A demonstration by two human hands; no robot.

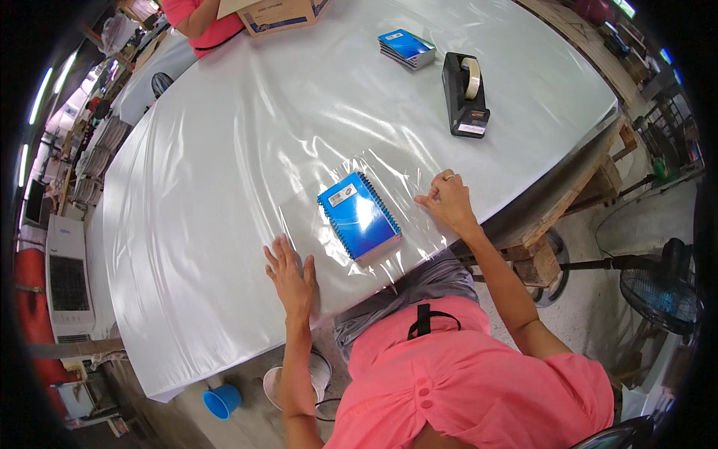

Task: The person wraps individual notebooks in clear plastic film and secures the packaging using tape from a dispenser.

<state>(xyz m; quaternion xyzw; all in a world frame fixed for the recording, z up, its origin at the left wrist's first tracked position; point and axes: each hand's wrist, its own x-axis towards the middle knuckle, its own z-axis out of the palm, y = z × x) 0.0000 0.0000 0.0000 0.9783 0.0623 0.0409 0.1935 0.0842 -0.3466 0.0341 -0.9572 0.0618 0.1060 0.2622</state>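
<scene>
At the worktop's (194,239) front edge, stacked blue notebooks (360,215) lay between a spread left hand (292,278) and a curled right hand (450,200), its hold unclear; they seemed firm, slick, best gripped by the short ends.

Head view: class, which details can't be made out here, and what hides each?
All in the head view:
Right hand: its curled fingers hide whether it grips the clear film.
Nearer blue notebook: its own body hides its underside.
Cardboard box: cut off by the top edge, contents unseen.
Co-worker: head cut off by the top edge.
</scene>
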